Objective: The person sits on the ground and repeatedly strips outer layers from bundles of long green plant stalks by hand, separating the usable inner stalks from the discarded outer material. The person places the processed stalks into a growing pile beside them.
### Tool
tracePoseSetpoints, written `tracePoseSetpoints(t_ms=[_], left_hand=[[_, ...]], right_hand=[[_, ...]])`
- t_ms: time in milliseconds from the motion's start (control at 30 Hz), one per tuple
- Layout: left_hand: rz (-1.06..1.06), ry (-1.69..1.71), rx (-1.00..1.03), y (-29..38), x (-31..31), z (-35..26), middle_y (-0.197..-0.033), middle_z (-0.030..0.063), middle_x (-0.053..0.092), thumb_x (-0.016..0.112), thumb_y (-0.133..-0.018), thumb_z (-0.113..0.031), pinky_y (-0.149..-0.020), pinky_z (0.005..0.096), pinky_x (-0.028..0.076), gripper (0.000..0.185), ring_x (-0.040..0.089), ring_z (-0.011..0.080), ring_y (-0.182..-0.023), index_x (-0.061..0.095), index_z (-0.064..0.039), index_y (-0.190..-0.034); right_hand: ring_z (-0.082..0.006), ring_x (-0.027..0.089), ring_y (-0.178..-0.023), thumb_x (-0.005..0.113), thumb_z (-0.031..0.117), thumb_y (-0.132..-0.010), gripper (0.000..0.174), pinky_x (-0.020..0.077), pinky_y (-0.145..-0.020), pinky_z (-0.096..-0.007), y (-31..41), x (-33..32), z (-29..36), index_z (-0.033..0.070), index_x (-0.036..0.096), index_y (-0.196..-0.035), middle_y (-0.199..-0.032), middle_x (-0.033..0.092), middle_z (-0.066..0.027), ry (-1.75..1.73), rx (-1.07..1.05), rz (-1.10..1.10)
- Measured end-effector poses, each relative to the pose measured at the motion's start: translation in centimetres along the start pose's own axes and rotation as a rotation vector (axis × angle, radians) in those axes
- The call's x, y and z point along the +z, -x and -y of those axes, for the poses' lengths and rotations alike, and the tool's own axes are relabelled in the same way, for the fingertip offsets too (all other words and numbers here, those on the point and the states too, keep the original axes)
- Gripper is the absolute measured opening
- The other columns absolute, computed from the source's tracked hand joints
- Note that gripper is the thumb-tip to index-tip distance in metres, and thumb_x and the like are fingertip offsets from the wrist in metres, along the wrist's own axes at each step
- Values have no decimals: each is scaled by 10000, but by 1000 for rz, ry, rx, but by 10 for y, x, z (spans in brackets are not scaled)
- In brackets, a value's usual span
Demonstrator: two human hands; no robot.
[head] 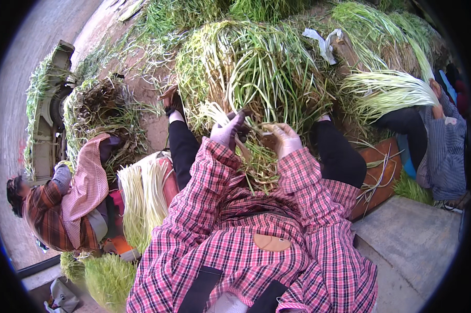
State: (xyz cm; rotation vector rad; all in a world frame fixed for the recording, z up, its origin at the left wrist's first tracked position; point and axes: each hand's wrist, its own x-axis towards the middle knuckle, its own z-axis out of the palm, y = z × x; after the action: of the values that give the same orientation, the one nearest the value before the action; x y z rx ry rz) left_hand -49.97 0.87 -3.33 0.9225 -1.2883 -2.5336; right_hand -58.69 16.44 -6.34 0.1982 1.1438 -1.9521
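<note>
My left hand [228, 132], in a thin glove with dark-stained fingers, grips a small bunch of pale stalks [215, 112]. The bunch's white ends point up and left, and limp ends hang below the fist. Close by on the right, my right hand [285, 140] wears a yellow-stained glove. Its thumb and fingertips pinch a thin stalk, partly hidden, beside the bunch. Beyond both hands rises a big heap of long green stalks with white bases [255, 70], resembling garlic greens. Loose leaf scraps [261, 166] lie in my lap between the forearms.
Cleaned pale stalks [143, 195] lie over a red support at my left. A co-worker in a checked apron [84, 172] sits farther left. At right, another person's hands [437, 99] hold a large pale bunch [392, 92]. A reddish-brown board [380, 172] lies near my right knee.
</note>
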Motion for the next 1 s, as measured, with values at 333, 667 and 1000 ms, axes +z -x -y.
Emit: tracePoseSetpoints(t_ms=[333, 667, 1000], left_hand=[[247, -231, 155, 16, 4, 3, -1090, 48, 628, 578, -887, -308, -765, 255, 439, 362, 571, 119, -895, 596, -37, -1125], [-17, 55, 237, 27, -1, -21, -804, 65, 637, 627, -857, -283, -601, 296, 476, 261, 576, 150, -652, 616, -28, -910], [-65, 19, 72, 30, -7, -47, -777, 61, 621, 574, -892, -303, -574, 330, 523, 286, 603, 185, -652, 576, -41, -1005]], right_hand=[[-199, 629, -641, 514, 217, -922, 233, 539, -596, -325, -7, -9, 0, -3, 537, -995, -858, 646, -126, 242, 284, 167], [-189, 636, -626, 493, 119, -867, 306, 522, -555, -292, -29, -71, 1, -20, 508, -1140, -744, 650, -124, 1230, 136, -44], [-269, 437, -1220, 498, 226, -900, 483, 317, -1060, -365, 12, -61, 38, 62, 377, -1338, -1295, 468, -169, 1426, -136, 113]])
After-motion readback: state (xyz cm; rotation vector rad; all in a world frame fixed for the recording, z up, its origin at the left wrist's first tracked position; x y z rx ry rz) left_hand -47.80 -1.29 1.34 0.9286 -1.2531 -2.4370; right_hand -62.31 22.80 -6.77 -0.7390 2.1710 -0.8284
